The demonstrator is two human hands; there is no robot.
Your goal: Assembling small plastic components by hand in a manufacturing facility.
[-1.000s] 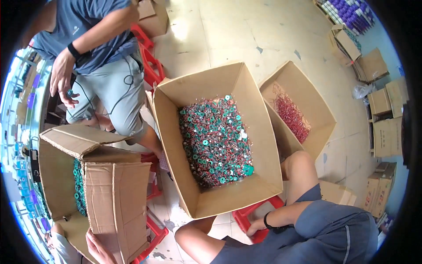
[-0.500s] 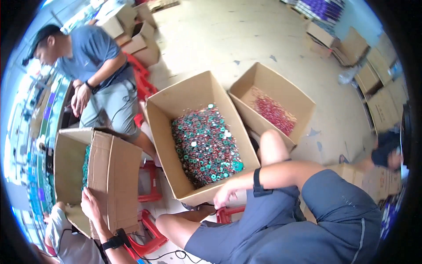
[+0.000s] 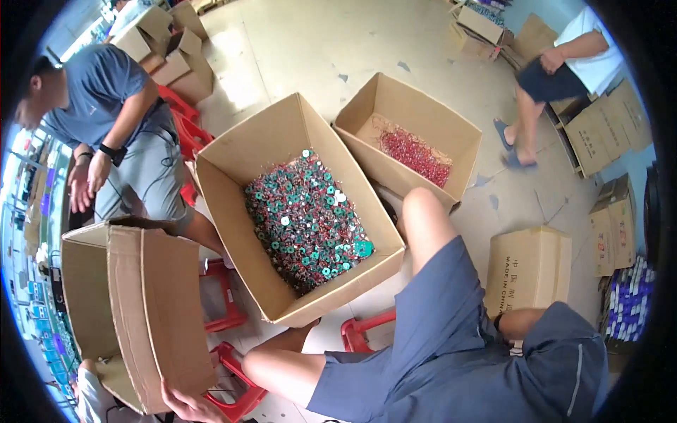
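At the lower left, my left hand (image 3: 189,403) grips the lower edge of a tilted cardboard box (image 3: 166,303), with its fingers against the outer side. A second, larger open cardboard box (image 3: 243,151) stands before my knees. It is partly filled with small green ring-shaped parts (image 3: 310,218) mixed with red and silvery bits, plus a few white discs. My right forearm (image 3: 523,324), with a black band at the wrist, bends down beside my thigh, and the right hand is hidden.
Another open box (image 3: 462,134) with thin red pieces stands farther right. Red plastic stools (image 3: 224,296) sit between the boxes. A seated co-worker (image 3: 113,92) is on the left; a person (image 3: 557,70) walks at the upper right. A closed carton (image 3: 539,264) lies right of me.
My right hand has left the large box's near side and gone out of sight beside my thigh. My left hand has moved lower on the tilted box. A person has come into view upper right.
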